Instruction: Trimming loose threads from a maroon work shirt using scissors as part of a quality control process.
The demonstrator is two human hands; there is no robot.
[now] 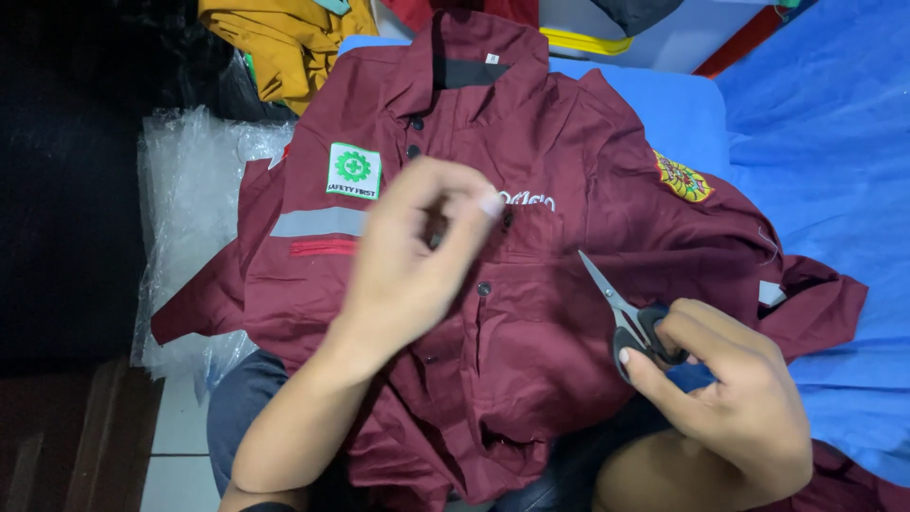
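Two bare hands work over a maroon work shirt (531, 313) spread front-up across the person's lap, its collar pointing away from the camera.

At far left, a crinkled sheet of clear plastic wrap (185, 190) lies beneath the shirt's sleeve, beside a dark floor. A mustard-yellow garment (284, 38) sits bunched at the top left, just beyond the shirt's shoulder.

On the shirt's chest, a green-and-white square patch (353, 171) sits above a grey reflective strip (318, 222) and a thin red band. The left hand (408, 256) hovers over the middle of the shirt, near the row of dark buttons, with thumb and fingertips pinched together; whether anything lies between them is too blurred to tell.

Right of the placket, white embroidered lettering crosses the chest above a pocket. Small scissors (626, 318) with black handles rest above the shirt's lower front, blades closed and pointing up toward the pocket. The right hand (725, 393) grips them, fingers curled through and around the handles.

A yellow-and-red emblem patch (682, 178) marks the sleeve at right. A blue cloth (834, 161) covers the surface under and beyond the shirt, running to the right edge.
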